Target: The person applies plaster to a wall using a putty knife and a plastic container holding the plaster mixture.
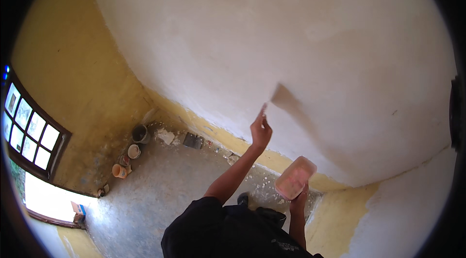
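Observation:
Up against the whitish plastered wall [320, 54], my left hand [261, 134] is raised with its fingers drawn together and the index finger pointing upward. Something small and pale shows at its fingertips, too blurred to name. A broad, flat-topped shadow falls on the wall just right of these fingertips. Lower and to the right, my right hand [299, 200] grips a pinkish rectangular plastic tub [296, 178] from below, tilted so that its face shows. Pale smears mark the tub; I cannot tell how much is inside.
Along the yellow wall [63, 39] at left stand a dark bucket [141, 134], a pale tub [134, 151] and an orange-white container [119, 171]. White splatters dot the concrete floor [145, 209] near the wall's foot. A box [78, 212] stands by the bright doorway, below a gridded window [30, 124].

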Motion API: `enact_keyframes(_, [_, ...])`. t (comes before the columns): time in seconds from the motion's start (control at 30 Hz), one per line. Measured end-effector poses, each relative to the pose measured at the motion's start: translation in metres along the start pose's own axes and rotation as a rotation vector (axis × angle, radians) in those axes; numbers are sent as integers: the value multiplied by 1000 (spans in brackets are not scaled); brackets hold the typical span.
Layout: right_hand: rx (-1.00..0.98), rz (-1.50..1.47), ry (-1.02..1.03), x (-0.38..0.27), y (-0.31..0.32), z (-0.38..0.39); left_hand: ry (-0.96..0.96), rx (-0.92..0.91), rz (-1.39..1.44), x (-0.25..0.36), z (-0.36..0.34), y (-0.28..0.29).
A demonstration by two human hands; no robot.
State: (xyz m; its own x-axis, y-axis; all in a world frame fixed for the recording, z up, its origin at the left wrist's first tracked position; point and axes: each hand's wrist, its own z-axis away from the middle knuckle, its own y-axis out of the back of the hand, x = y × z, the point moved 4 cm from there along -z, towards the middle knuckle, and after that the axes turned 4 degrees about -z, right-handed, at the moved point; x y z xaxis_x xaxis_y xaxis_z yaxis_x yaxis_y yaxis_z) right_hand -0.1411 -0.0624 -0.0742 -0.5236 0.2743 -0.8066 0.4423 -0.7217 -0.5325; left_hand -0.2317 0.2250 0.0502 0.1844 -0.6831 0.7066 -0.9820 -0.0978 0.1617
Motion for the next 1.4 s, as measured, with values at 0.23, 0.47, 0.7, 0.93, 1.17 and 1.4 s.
enact_keyframes(0.23, [43, -55, -79, 9, 40, 7, 461, 353, -139, -127, -11, 5])
enact_keyframes(0.47, [118, -67, -97, 12, 39, 12, 271, 371, -327, -146, -5, -44])
enact_keyframes(0.7, [124, 82, 30, -1, 43, 13, 168, 27, -76, -114, 100, -36])
enact_keyframes(0.93, [-44, -70, -60, 19, 35, -5, 834, 549, 147, -283, 26, 43])
enact_keyframes(1.17, [-17, 214, 49, 6, 35, 17, 753, 489, 168, -208, -54, 19])
enact_keyframes(1.4, [-8, 4, -99, 12, 33, 11, 309, 304, -74, -39, -50, -6])
